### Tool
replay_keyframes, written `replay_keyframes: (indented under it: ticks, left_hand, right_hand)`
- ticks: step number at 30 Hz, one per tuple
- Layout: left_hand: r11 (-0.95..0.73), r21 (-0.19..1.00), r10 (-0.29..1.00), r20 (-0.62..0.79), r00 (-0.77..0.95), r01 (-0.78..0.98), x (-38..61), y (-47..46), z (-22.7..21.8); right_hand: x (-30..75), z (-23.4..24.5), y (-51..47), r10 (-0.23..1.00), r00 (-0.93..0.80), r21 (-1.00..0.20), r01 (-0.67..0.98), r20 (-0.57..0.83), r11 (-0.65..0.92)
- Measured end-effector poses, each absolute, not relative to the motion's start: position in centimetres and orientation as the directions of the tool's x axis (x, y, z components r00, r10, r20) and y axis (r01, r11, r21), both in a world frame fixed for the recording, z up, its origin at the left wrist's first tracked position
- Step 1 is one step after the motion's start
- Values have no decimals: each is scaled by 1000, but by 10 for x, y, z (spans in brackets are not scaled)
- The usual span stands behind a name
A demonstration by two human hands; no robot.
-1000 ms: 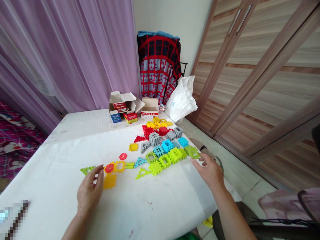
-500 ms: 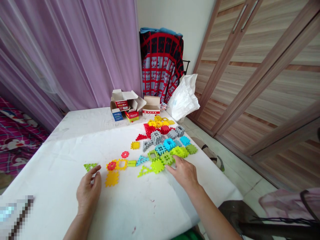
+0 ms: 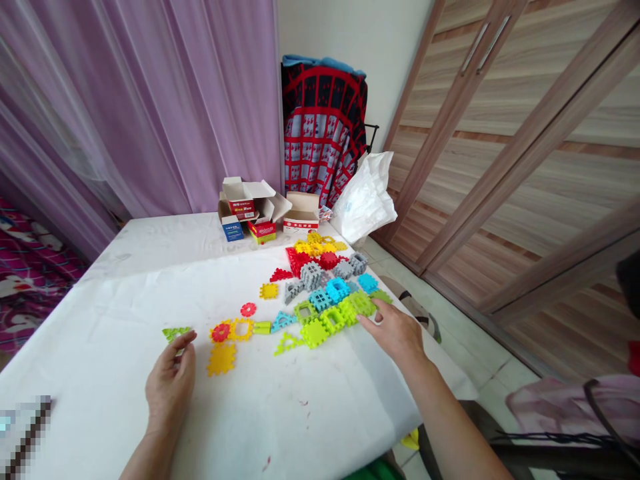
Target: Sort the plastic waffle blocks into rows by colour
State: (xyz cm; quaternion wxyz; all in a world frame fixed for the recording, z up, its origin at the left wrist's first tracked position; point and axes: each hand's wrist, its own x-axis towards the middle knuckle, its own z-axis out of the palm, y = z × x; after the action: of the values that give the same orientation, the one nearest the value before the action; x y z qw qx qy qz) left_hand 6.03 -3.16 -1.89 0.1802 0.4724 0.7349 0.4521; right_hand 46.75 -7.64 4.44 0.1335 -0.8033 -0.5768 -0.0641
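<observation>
My left hand [image 3: 173, 377] rests on the table with its fingers loosely bent and thumb apart, beside a green triangular building piece [image 3: 175, 333]. Its fingertips come close to the triangle; I cannot tell if they touch. My right hand [image 3: 393, 330] is at the right end of a row of green interlocking blocks [image 3: 333, 320]. Thumb and forefinger are apart there, the thumb near the row's front edge. A flat green square [image 3: 381, 296] behind that hand is partly covered. Between the hands lie a yellow square plate [image 3: 221, 359], a yellow frame [image 3: 242, 329] and a red gear-shaped piece [image 3: 221, 332].
Behind the green row lie blue blocks [image 3: 337, 289], grey blocks [image 3: 311, 275], red pieces [image 3: 295, 261] and yellow pieces [image 3: 315, 245]. Opened small cartons [image 3: 263, 230] stand at the table's far edge, with a white plastic bag [image 3: 365, 200] to their right. A wooden wardrobe [image 3: 500, 147] stands beyond.
My right hand has moved right along the green row to its end, uncovering more of the middle blocks. My left hand has stayed beside the green triangle. The view has shifted slightly.
</observation>
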Motion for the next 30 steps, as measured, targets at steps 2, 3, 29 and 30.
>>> replay_keyframes:
  ticks: [2, 3, 29, 30]
  left_hand:
    - [147, 841, 854, 157, -496, 520, 61, -32, -17]
    - [151, 844, 851, 154, -502, 514, 62, -32, -15]
    - [94, 846, 841, 214, -496, 524, 58, -30, -26]
    - [89, 846, 842, 218, -494, 525, 58, -30, -26]
  right_hand:
    - [467, 45, -74, 918, 323, -140, 944, 228, -298]
    - [467, 45, -73, 922, 321, -140, 945, 216, -296]
    - [395, 44, -73, 978, 184, -216, 963, 97, -160]
    - [387, 43, -68, 979, 184, -208, 965, 87, -162]
